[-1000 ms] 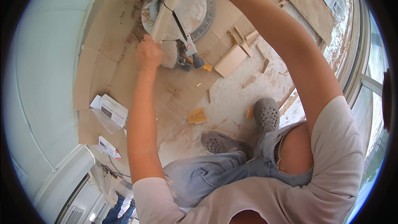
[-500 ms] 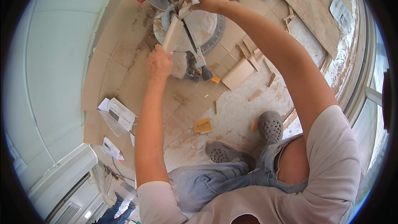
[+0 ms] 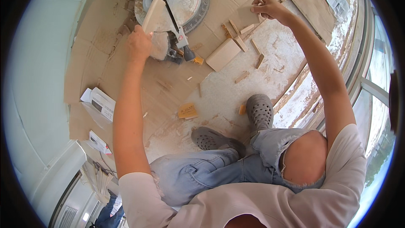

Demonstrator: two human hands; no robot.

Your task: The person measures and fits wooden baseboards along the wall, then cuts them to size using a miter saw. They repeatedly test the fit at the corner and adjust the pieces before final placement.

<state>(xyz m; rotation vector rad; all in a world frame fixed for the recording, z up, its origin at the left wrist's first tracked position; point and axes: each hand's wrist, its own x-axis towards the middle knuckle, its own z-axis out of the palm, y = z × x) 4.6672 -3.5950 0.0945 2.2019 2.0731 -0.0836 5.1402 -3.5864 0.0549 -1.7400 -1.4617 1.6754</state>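
Since the pale wooden strip (image 3: 154, 13) is gripped at its near end by only the left hand (image 3: 139, 43), it could probably be twisted or slid out of line on the miter saw's round table (image 3: 185, 2) if that wrist got bumped. As for pose, the left arm is stretched out nearly straight, fingers wrapped round the strip's end just off the table's edge. Further right, past the wooden block (image 3: 223, 55), the right hand (image 3: 268, 9) is held out over the cardboard (image 3: 236, 6), fingers loosely curled; whether anything's pinched can't be told from this angle.
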